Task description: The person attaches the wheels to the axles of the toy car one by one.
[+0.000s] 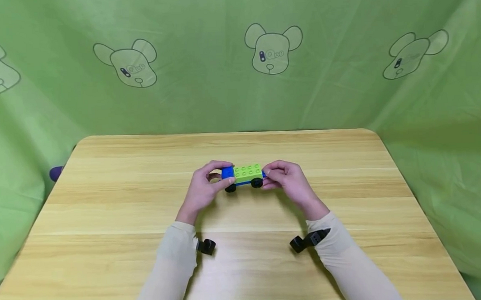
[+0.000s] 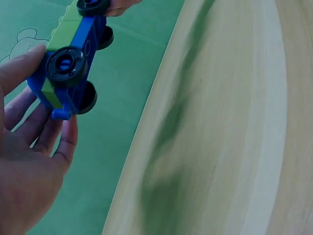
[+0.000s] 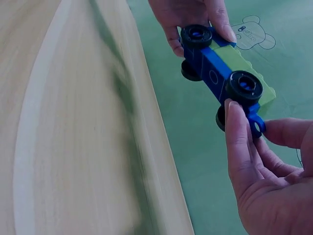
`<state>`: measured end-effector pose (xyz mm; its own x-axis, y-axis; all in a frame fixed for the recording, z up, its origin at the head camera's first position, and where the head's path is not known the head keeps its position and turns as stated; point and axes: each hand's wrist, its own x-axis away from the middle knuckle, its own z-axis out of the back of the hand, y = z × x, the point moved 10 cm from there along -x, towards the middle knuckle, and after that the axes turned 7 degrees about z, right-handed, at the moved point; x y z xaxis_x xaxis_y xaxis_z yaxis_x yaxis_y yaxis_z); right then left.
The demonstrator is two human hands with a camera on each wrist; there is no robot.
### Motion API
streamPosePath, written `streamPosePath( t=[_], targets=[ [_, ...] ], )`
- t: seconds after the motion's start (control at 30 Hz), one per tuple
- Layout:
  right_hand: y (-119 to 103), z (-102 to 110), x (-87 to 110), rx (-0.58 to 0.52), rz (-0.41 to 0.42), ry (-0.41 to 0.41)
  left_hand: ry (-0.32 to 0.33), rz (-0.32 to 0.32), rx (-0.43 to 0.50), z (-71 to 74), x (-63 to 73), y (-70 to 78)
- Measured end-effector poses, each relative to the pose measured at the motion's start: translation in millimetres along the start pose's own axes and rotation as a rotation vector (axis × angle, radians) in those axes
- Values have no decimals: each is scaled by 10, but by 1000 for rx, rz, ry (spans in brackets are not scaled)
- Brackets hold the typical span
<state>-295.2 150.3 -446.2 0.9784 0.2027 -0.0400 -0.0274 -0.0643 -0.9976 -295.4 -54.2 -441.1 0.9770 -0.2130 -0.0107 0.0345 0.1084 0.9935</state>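
Note:
A toy car built of bricks [image 1: 247, 172] is held raised over the table, between both hands. It has a blue base, black wheels, lime-green studded bricks on top and a blue brick at its left end. My left hand [image 1: 202, 187] grips that blue end, thumb on the near side and fingers on the far side. At the other end, my right hand [image 1: 288, 180] pinches the blue hitch loop [image 3: 257, 124] between thumb and fingers. A blue hook [image 2: 62, 113] sticks out at the left end in the left wrist view.
The wood-grain table [image 1: 246, 267] has rounded far corners. Behind it and at both sides hangs a green curtain [image 1: 205, 102] printed with mouse-like heads. A purple object [image 1: 56, 173] shows past the table's left edge. Shadows of the hands and car fall on the tabletop.

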Motion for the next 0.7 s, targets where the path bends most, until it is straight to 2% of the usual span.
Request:
streamPosePath(
  t=[0.03, 0.13, 0.23, 0.27, 0.47, 0.7],
  targets=[
    [2, 5, 0, -6, -1, 3, 7, -13, 12, -2, 16, 52],
    [2, 28, -8, -10, -4, 19, 30, -67, 60, 15, 20, 89],
    [-6, 58, -17, -11, -8, 41, 51, -90, 112, 50, 28, 93],
    [-9, 70, -19, -11, -9, 47, 57, -98, 131, 66, 14, 53],
    [-13, 120, -28, -26, -10, 61, 59, -54, 213, 95, 19, 4],
    [1, 144, -29, -31, -3, 61, 58, -20, 234, 75, 11, -31]
  ],
)
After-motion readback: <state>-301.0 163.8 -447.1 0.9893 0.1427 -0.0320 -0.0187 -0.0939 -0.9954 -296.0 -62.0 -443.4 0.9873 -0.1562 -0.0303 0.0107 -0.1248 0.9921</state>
